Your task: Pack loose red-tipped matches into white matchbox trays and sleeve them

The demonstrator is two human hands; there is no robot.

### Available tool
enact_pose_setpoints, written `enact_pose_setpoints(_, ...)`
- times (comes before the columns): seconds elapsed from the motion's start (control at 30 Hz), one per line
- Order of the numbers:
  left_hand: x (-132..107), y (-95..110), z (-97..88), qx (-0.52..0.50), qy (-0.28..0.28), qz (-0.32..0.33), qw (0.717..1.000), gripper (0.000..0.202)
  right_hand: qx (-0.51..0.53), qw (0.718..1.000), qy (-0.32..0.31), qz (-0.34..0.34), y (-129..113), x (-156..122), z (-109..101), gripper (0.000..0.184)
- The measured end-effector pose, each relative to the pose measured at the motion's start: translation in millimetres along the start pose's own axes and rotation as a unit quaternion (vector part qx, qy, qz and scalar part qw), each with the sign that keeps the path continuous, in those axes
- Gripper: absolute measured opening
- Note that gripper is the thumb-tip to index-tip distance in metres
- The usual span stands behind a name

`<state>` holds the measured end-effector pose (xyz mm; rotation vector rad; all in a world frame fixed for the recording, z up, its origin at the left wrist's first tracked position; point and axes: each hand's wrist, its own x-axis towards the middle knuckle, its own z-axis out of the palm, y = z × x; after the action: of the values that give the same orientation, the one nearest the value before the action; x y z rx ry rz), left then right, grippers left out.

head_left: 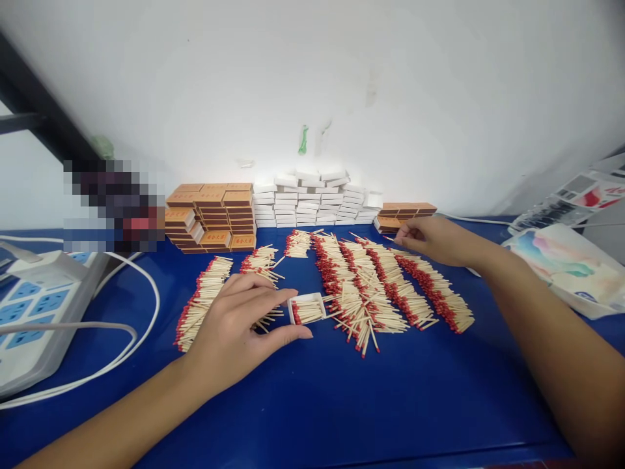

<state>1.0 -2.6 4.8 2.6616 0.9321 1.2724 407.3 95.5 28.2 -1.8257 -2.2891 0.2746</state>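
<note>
Thumb and fingers of my left hand (244, 312) grip the left end of a white matchbox tray (306, 298). Red-tipped matches (308, 312) lie side by side in that tray. My right hand (417, 236) is at the back right, its fingertips pinched on a single match (389, 239) above the far end of a row. Several rows of loose matches (449, 296) spread over the blue tabletop (312, 404) around both hands. Some matches (364, 319) lie crosswise in a jumbled heap right of the tray.
Brown matchboxes (215, 212) are stacked at the back left, with a smaller stack of brown matchboxes (407, 210) at the back right. Between them white trays (307, 205) are piled against the wall. A power strip (34, 312) with white cables stands left; a tissue pack (566, 264) lies right.
</note>
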Motion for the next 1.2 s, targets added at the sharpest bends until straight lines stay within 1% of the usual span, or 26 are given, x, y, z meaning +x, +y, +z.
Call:
enact_pose_setpoints(0.03, 0.0, -0.2, 0.1, 0.000, 0.000, -0.001, 1.000, 0.042, 0.008, 1.000, 0.010, -0.003, -10.9, -3.3, -2.8, 0.027)
enact_pose_setpoints(0.1, -0.1, -0.3, 0.2, 0.002, 0.001, -0.003, 1.000, 0.042, 0.035, 0.999, 0.024, -0.023, -43.3, -13.6, -7.6, 0.028)
enact_pose_setpoints(0.17, -0.3, -0.1, 0.2, 0.005, 0.001, -0.010, 1.000, 0.043, 0.083, 0.992, 0.041, -0.081, -83.6, -27.9, -8.7, 0.026)
enact_pose_setpoints(0.2, -0.3, 0.0, 0.2, 0.007, 0.002, -0.014, 1.000, 0.043, 0.101, 0.988, 0.038, -0.112, -103.4, -35.7, -7.2, 0.023)
enact_pose_setpoints(0.27, -0.2, 0.0, 0.1, 0.011, 0.004, -0.020, 1.000, 0.043, 0.121, 0.978, 0.001, -0.169, -137.1, -50.2, -0.9, 0.016)
enact_pose_setpoints(0.3, -0.2, 0.0, 0.1, 0.013, 0.003, -0.022, 1.000, 0.043, 0.122, 0.974, -0.012, -0.191, -149.5, -56.2, 3.4, 0.013)
enact_pose_setpoints(0.37, 0.1, -0.1, 0.3, 0.017, 0.000, -0.021, 1.000, 0.043, 0.114, 0.968, -0.026, -0.222, -165.0, -64.4, 13.1, 0.010)
enact_pose_setpoints(0.47, 0.6, 0.3, 0.6, 0.019, -0.001, -0.014, 1.000, 0.043, 0.089, 0.965, -0.011, -0.247, -172.1, -68.4, 26.6, 0.009)
enact_pose_setpoints(0.53, 1.1, 1.2, 0.8, 0.019, -0.003, -0.009, 1.000, 0.042, 0.077, 0.965, 0.014, -0.252, -173.0, -68.2, 33.3, 0.008)
enact_pose_setpoints(0.67, 1.9, 3.1, 0.4, 0.018, -0.006, 0.001, 1.000, 0.041, 0.051, 0.963, 0.064, -0.255, -175.7, -68.1, 39.5, 0.011)
enact_pose_setpoints(0.77, 1.7, 3.0, 0.1, 0.014, -0.004, -0.005, 1.000, 0.041, 0.054, 0.959, 0.078, -0.267, -174.4, -67.4, 39.4, 0.011)
enact_pose_setpoints(0.87, 0.9, 2.2, 0.0, 0.014, -0.001, -0.014, 1.000, 0.041, 0.074, 0.956, 0.065, -0.278, -169.3, -65.0, 39.0, 0.008)
enact_pose_setpoints(1.03, 0.6, 2.4, 0.1, 0.014, -0.006, -0.018, 1.000, 0.041, 0.068, 0.953, 0.051, -0.292, -168.9, -63.9, 41.0, 0.013)
enact_pose_setpoints(1.13, 0.7, 2.9, -0.1, 0.018, -0.012, -0.020, 1.000, 0.040, 0.078, 0.950, 0.057, -0.298, -168.0, -62.7, 32.6, 0.015)
enact_pose_setpoints(1.2, 0.5, 2.7, -0.3, 0.017, -0.010, -0.026, 0.999, 0.040, 0.089, 0.955, 0.067, -0.273, -156.6, -58.0, 19.3, 0.015)
